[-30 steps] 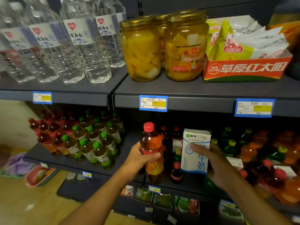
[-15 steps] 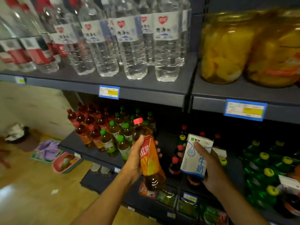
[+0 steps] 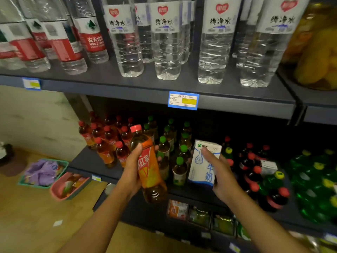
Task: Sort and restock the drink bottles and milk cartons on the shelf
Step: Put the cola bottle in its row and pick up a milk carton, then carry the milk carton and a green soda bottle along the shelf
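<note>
View swung left; hands (image 3: 132, 172) grip tea bottle (image 3: 148, 167), milk carton (image 3: 204, 164)

A bare strip of middle shelf (image 3: 85, 161) is seen at centre left, just left of the red-capped bottles (image 3: 107, 141). Rightward, the shelf is crowded by green-capped bottles (image 3: 175, 143), dark bottles (image 3: 255, 172) and green bottles (image 3: 313, 179). Headroom is limited by the upper shelf (image 3: 145, 92) edge.

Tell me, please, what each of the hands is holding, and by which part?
The left hand grips the red-capped tea bottle around its labelled middle. The right hand holds the milk carton by its right side, thumb across the front.
</note>
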`<state>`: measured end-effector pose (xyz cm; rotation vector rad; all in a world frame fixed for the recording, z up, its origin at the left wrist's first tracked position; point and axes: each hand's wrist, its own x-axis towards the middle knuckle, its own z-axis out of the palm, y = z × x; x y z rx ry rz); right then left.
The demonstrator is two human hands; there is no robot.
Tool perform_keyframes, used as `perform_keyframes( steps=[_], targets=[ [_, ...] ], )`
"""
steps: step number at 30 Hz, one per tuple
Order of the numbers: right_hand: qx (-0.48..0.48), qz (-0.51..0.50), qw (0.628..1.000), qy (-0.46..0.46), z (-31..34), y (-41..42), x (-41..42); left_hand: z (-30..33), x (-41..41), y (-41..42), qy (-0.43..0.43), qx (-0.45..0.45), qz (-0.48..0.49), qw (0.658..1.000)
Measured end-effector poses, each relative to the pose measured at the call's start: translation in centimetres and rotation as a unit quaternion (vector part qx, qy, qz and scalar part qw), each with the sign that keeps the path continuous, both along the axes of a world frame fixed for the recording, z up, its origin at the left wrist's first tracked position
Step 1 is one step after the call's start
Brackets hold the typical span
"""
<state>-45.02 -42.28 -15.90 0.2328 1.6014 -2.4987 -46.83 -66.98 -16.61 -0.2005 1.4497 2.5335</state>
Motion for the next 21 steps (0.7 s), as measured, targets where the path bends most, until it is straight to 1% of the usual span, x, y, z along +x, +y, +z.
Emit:
perform_keyframes(
  steps=[2, 7, 14, 16, 21],
  targets=[
    [0.01, -0.002, 1.0, 0.004, 0.3, -1.1, -0.3, -0.5, -0.4, -1.3, -0.005, 0.009, 0.005, 1.0],
    [0.019, -0.017, 1.0, -0.004, -0.6, -2.6, -1.3, -1.3, -0.7, -2.9, -0.015, -0.001, 0.009, 1.0],
    [-0.044, -0.045, 0.997, -0.035, -2.5, -1.4, -2.7, -1.1, -1.7, -4.2, -0.016, 0.009, 0.02, 1.0],
    [-0.047, -0.047, 0.997, -0.04, -2.8, -1.0, -3.4, -0.7, -2.3, -4.3, -0.014, 0.027, 0.021, 0.999],
    [-0.043, -0.048, 0.997, -0.038, -3.9, -0.3, -5.2, -0.8, -3.7, -5.9, -0.043, 0.033, 0.088, 0.995]
  ],
)
